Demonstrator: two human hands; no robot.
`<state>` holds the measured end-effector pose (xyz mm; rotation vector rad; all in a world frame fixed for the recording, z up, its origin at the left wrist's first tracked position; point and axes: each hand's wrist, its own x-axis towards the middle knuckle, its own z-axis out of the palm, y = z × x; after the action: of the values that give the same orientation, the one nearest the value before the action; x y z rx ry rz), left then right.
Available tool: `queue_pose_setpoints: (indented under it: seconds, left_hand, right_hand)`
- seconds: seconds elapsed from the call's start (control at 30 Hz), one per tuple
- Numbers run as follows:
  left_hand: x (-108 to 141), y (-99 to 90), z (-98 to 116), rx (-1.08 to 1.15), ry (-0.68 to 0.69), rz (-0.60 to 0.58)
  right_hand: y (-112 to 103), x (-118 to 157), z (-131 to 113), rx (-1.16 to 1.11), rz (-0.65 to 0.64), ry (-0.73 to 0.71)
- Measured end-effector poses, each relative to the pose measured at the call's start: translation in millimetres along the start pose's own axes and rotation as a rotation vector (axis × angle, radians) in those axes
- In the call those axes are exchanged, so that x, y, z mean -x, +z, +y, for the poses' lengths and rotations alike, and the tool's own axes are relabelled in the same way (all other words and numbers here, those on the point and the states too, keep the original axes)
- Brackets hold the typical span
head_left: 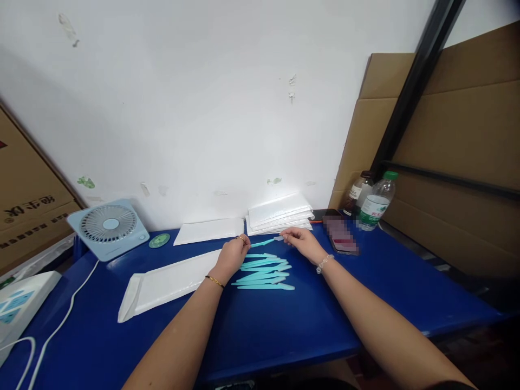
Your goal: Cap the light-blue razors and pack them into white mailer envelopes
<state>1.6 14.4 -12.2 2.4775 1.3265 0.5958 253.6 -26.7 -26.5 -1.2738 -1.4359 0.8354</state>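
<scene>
The fingers of the left hand [231, 255] are closed in a narrow pinch on the handle end of a slim turquoise stick [264, 244], and those of the right hand [304, 244] pinch at its pale, translucent tip [278, 238]. The stick therefore lies directly between the two sets of fingers, with neither hand clearly nearer: one is at each end. Its long axis runs across the person's view, from left to right, slanting slightly away toward the right hand; whether it is clear of the surface cannot be told. Just on the person's side of it, a loose row of similar sticks [260, 287] rests on the blue tabletop [300, 330], roughly parallel to the held one, slightly fanned, pale ends mostly toward the right. Beside the left hand, a long white pouch [170, 279] lies slantwise, its far end partly hidden behind that hand. Beyond the hands, near the wall [203, 108], are another flat white pouch [209, 231] and, to its right, a stack of white pouches [278, 210].
</scene>
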Motion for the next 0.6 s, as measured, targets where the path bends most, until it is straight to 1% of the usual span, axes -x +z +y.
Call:
queue_pose_setpoints:
  seconds: [0.1, 0.17, 0.27, 0.43, 0.6]
  left_hand:
    - [-0.2, 1.1, -0.4, 0.023, -0.001, 0.006]
    - [-0.2, 1.5, -0.4, 0.025, -0.011, 0.004]
    - [0.2, 0.9, 0.2, 0.019, -0.025, -0.005]
    - [0.6, -0.2, 2.0, 0.021, -0.012, -0.007]
    - [0.6, 1.2, 2.9, 0.070, -0.009, -0.023]
  right_hand:
    - [1.6, 0.2, -1.0, -0.117, -0.001, 0.040]
    - [1.7, 0.1, -0.9, -0.144, -0.014, 0.072]
    - [0.7, -0.4, -0.5, -0.128, 0.001, 0.093]
    - [3.6, 0.9, -4.1, -0.104, 0.027, 0.069]
    - [9.8, 4.8, -8.3, -0.074, -0.043, 0.042]
